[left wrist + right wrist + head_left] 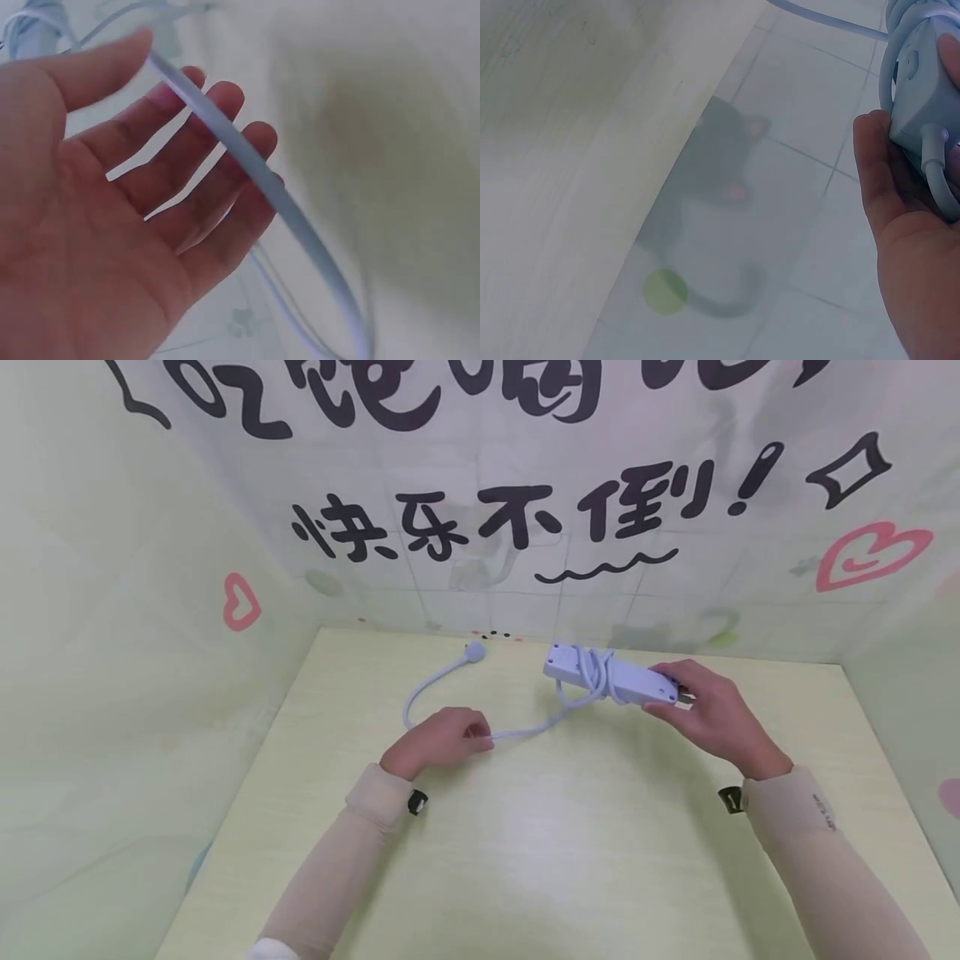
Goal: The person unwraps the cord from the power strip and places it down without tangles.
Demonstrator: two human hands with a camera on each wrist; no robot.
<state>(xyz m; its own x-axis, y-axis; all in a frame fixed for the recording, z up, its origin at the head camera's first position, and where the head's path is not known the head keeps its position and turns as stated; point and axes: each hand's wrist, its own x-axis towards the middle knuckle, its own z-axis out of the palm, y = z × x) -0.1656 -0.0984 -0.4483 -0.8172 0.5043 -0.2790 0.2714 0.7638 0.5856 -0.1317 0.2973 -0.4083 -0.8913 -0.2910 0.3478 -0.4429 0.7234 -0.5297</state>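
Note:
A white power strip [637, 683] is held above the far right part of the table, tilted, with several turns of its cord [596, 670] wrapped around it. My right hand [716, 714] grips its right end, thumb on the near side and fingers on the far side. In the right wrist view, the cord leaves the strip's end [922, 112] beside the palm. My left hand [442, 739] loosely holds the loose length of power cord [247, 157], which runs between thumb and curved fingers. Beyond that hand, the cord bends back to a round plug [475, 651].
The pale wooden table [525, 852] meets a printed curtain [480, 602] at the back, with dark lettering and hearts. Similar sheets [135, 693] hang at the left and right sides. Each wrist has a dark band [417, 802] at its sleeve cuff.

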